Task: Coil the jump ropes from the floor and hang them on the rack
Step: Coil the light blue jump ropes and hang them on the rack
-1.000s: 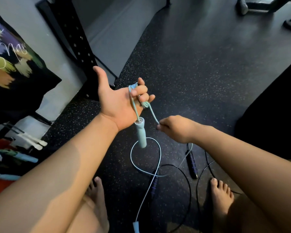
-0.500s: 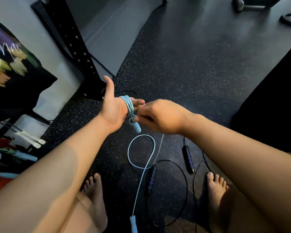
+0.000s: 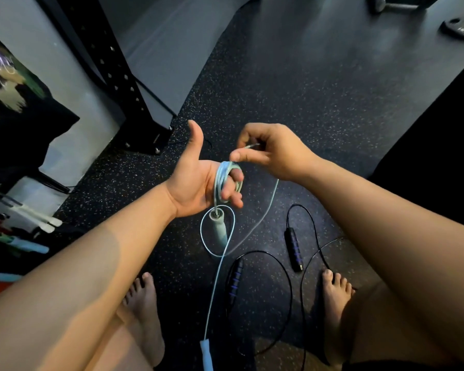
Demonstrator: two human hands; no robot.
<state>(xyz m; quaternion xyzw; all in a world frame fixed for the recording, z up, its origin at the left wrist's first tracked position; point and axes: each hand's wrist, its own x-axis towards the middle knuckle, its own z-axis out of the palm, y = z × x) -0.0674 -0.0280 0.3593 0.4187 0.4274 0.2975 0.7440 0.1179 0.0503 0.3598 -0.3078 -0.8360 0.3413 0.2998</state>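
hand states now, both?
Left hand: holds blue jump rope coils looped round its fingers.
Right hand: pinches the same rope's loose run.

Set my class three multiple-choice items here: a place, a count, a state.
1. Where does the black jump rope lie? A on the floor B on a hook C on a bench
2. How many black handles show? A one B two C four
3. The light blue rope is A wound round fingers of the left hand B wholly on the floor C hung up
Key: 1A, it lies by the feet; 2B, both lie on the floor; 3A, coils ring the fingers.
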